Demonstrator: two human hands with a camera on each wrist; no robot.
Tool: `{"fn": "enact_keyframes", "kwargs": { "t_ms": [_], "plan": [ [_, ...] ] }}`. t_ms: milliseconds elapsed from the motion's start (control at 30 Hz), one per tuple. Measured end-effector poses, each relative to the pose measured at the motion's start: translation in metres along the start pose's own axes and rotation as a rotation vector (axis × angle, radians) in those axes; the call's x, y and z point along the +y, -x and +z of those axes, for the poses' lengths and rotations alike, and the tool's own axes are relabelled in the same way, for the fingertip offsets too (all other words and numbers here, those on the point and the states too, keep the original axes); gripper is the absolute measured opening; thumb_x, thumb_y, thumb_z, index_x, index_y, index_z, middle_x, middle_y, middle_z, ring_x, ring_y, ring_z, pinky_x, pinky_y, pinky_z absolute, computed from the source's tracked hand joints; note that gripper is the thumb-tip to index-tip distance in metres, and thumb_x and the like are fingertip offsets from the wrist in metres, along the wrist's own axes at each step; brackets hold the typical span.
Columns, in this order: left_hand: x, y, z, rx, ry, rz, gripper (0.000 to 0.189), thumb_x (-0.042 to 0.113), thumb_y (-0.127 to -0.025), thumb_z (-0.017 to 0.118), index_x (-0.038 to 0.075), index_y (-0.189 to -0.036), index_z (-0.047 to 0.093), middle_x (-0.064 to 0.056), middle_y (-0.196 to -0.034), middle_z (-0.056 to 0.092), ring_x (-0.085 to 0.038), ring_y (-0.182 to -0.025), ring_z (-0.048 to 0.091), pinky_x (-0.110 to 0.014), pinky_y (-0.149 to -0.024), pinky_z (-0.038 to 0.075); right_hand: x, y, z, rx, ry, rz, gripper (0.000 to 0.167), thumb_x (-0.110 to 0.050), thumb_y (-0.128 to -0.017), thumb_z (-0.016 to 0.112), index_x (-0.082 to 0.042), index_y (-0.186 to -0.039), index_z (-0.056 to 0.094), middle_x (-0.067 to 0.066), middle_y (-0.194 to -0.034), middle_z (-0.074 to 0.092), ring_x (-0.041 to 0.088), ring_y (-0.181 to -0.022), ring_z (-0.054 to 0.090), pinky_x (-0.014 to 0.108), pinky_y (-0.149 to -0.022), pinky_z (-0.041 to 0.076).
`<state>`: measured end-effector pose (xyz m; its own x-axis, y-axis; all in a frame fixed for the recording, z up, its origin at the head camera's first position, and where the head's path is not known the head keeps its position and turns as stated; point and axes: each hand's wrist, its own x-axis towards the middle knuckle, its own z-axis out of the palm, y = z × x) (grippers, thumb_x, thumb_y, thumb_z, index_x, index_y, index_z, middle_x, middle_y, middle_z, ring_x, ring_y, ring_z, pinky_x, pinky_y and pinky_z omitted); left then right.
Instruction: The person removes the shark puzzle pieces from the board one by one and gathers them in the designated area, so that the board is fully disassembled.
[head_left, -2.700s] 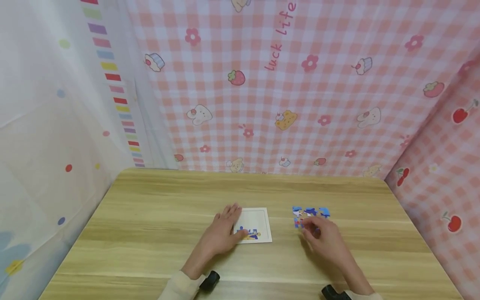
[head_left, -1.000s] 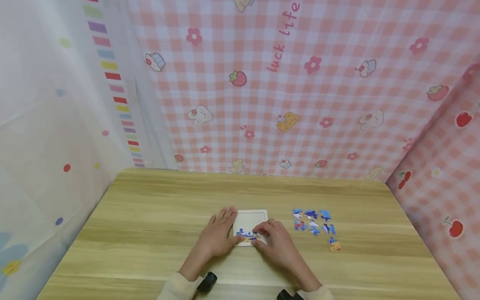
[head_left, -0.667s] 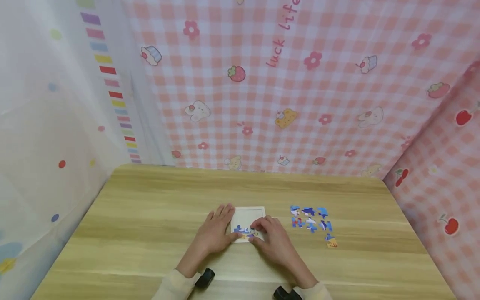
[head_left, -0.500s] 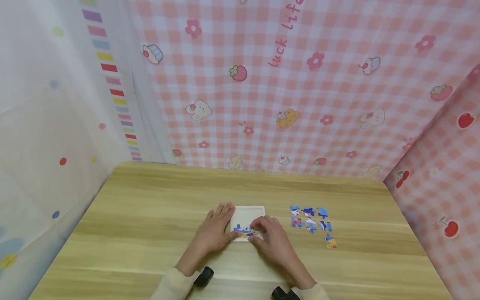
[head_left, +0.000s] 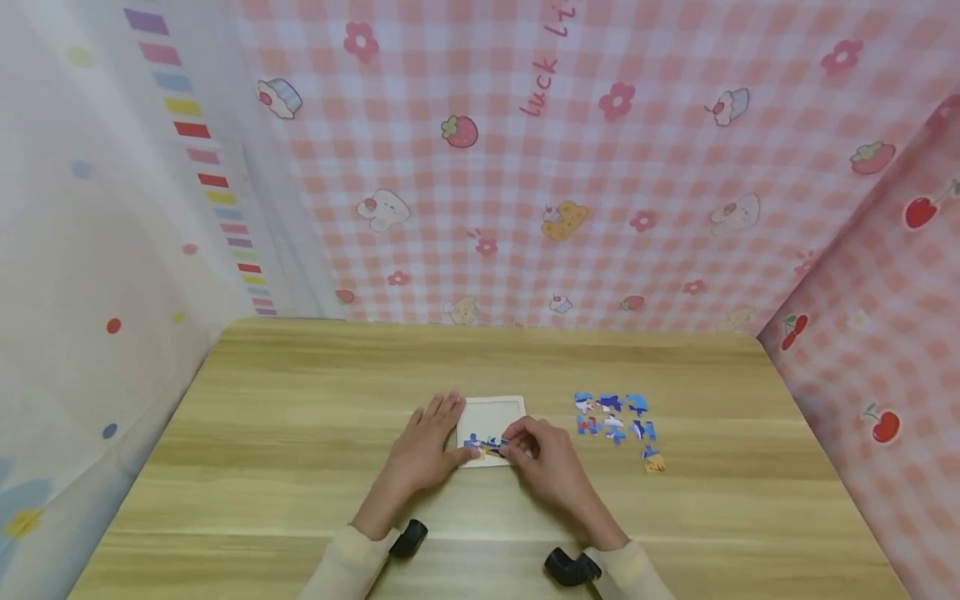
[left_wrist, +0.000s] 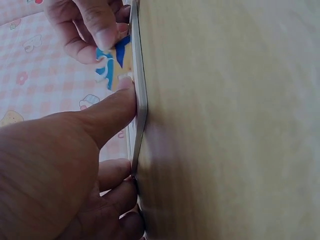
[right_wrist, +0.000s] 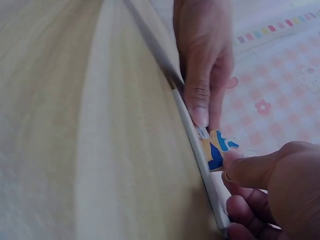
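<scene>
A white square puzzle tray [head_left: 491,414] lies mid-table, with a few blue-and-yellow jigsaw pieces along its near edge. My left hand [head_left: 423,450] rests at the tray's left side, fingers straight, its thumb pressing on the lower-left piece. At the lower right of the tray, my right hand [head_left: 551,458] pinches a jigsaw piece between thumb and forefinger. In the right wrist view a blue-and-yellow jigsaw piece [right_wrist: 215,155] stands tilted up from the tray at the right fingertips. The left wrist view shows the tilted jigsaw piece [left_wrist: 114,60] between both hands.
Several loose jigsaw pieces [head_left: 613,417] lie in rows right of the tray, and one yellow-and-blue piece [head_left: 653,460] sits nearer. The wooden table [head_left: 300,400] meets a pink checked cloth [head_left: 510,275] behind. Black wrist cameras [head_left: 572,567] sit on both wrists.
My right hand has moved left from the loose pieces to the tray and works at its lower right. My left hand has stayed at the tray. The head view has shifted slightly.
</scene>
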<state>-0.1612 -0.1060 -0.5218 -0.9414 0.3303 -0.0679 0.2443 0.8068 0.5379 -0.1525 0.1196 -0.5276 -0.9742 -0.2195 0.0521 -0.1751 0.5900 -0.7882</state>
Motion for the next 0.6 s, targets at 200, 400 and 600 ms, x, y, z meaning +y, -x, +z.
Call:
{"fn": "enact_keyframes", "kwargs": {
  "t_ms": [200,400,600],
  "plan": [
    [-0.001,0.001,-0.001,0.001,0.012,0.008,0.083,0.043,-0.095,0.07,0.002,-0.158,0.035,-0.015,-0.168,0.029,-0.037,-0.159,0.021,-0.058,-0.129,0.017,0.002,0.0,-0.011,-0.012,-0.07,0.006,0.011,-0.014,-0.092,0.077,-0.024,-0.094,0.071,-0.008,-0.081,0.067,0.008,-0.071,0.058,0.02,-0.063,0.05],
    [0.0,0.003,0.0,-0.012,0.019,0.0,0.083,0.042,-0.095,0.07,0.001,-0.158,0.036,-0.016,-0.169,0.027,-0.037,-0.159,0.02,-0.059,-0.129,0.016,0.008,0.007,-0.028,-0.029,-0.085,-0.004,0.009,-0.011,-0.092,0.076,-0.019,-0.094,0.071,-0.004,-0.084,0.071,0.006,-0.072,0.063,0.02,-0.067,0.055],
    [-0.001,0.002,-0.001,-0.016,0.039,-0.003,0.083,0.042,-0.095,0.07,0.003,-0.159,0.034,-0.014,-0.169,0.026,-0.036,-0.159,0.018,-0.059,-0.13,0.015,0.015,0.015,-0.048,0.007,-0.066,0.03,0.01,-0.009,-0.091,0.077,-0.017,-0.094,0.071,-0.003,-0.084,0.071,0.009,-0.073,0.065,0.019,-0.066,0.054]
  ]
}}
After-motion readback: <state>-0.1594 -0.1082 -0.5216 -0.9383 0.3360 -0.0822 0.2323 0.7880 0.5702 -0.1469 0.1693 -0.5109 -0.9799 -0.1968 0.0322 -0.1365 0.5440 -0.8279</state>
